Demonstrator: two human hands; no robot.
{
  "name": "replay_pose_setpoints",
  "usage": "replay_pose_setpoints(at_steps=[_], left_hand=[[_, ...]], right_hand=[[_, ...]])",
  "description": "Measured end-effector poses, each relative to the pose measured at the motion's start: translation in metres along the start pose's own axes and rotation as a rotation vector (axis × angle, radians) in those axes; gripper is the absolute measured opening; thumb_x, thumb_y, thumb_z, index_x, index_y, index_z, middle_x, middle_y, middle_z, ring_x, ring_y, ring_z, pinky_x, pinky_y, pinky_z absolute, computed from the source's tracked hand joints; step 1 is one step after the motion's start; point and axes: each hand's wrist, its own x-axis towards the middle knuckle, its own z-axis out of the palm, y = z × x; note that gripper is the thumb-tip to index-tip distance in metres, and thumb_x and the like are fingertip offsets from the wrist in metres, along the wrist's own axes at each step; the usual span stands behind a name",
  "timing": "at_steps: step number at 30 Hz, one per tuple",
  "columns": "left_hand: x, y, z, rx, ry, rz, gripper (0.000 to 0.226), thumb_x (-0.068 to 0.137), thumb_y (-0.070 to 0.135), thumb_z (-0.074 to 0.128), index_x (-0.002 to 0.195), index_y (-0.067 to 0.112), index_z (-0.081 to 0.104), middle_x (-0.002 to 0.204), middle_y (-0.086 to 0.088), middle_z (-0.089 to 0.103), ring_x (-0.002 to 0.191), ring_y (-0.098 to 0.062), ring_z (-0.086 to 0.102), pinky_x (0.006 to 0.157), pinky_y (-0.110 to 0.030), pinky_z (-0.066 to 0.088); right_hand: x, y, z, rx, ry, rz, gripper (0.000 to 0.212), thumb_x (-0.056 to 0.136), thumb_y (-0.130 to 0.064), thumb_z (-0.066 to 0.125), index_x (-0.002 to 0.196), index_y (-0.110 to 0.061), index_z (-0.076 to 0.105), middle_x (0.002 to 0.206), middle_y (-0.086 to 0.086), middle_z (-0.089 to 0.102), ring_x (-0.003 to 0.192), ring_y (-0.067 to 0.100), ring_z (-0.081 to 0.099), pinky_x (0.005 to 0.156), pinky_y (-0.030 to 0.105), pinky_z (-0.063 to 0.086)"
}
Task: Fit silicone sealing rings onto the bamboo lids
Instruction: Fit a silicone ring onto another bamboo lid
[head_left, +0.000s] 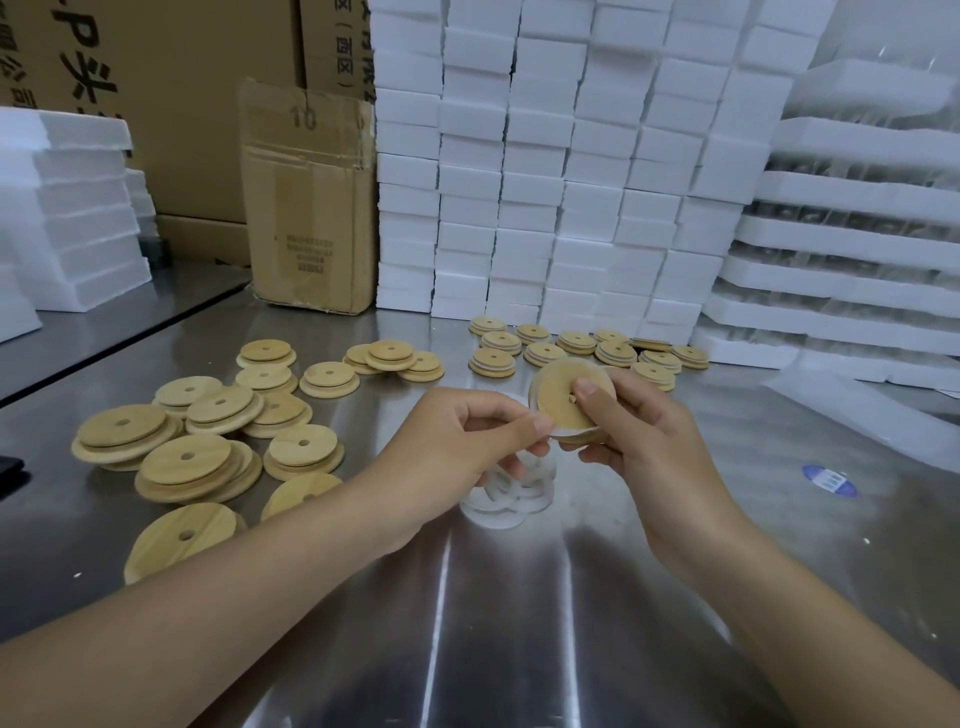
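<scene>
My right hand (644, 441) grips a round bamboo lid (558, 397) above the steel table, thumb pressed near its centre hole. A translucent silicone ring (550, 432) lies partly round the lid's lower edge, and my left hand (467, 436) pinches that ring at the lid's left side. Under my hands sits a small heap of loose silicone rings (511, 493), partly hidden. Bare bamboo lids (208, 457) lie scattered on the left. Smaller-looking lids with pale rings (587, 351) are grouped at the back.
The steel table (519, 623) has a wall of white foam boxes (545, 182) at the back. Foam trays (857, 249) are stacked at right, a cardboard box (311, 208) stands at the back left. A blue sticker (829, 480) lies at right.
</scene>
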Motion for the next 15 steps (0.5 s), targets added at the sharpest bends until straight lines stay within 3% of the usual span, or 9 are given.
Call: replay_pose_setpoints(at_steps=[5, 10, 15], left_hand=[[0.0011, -0.0028, 0.0007, 0.011, 0.015, -0.13, 0.023, 0.099, 0.034, 0.076, 0.089, 0.016, 0.085, 0.095, -0.002, 0.084, 0.071, -0.006, 0.071, 0.058, -0.019, 0.046], [0.0003, -0.0056, 0.0002, 0.041, -0.098, -0.149, 0.023, 0.096, 0.039, 0.078, 0.09, 0.018, 0.086, 0.094, 0.0, 0.084, 0.073, -0.002, 0.07, 0.058, -0.015, 0.045], [0.0043, -0.0029, -0.0004, 0.074, -0.158, -0.067, 0.016, 0.097, 0.033, 0.079, 0.089, 0.021, 0.087, 0.087, -0.004, 0.083, 0.07, -0.001, 0.069, 0.056, -0.011, 0.042]], right_hand=[[-0.0015, 0.0021, 0.0005, -0.073, -0.02, -0.046, 0.015, 0.096, -0.029, 0.073, 0.107, -0.018, 0.074, 0.099, 0.001, 0.08, 0.09, 0.018, 0.077, 0.069, 0.024, 0.058], [-0.0023, 0.0018, 0.005, -0.13, -0.029, -0.113, 0.012, 0.094, -0.025, 0.077, 0.1, -0.015, 0.075, 0.094, 0.002, 0.078, 0.084, 0.014, 0.073, 0.069, 0.025, 0.06], [-0.0007, -0.0007, -0.0001, 0.04, 0.095, 0.084, 0.015, 0.096, -0.027, 0.074, 0.092, -0.013, 0.08, 0.088, 0.014, 0.078, 0.077, 0.017, 0.072, 0.073, 0.03, 0.055]])
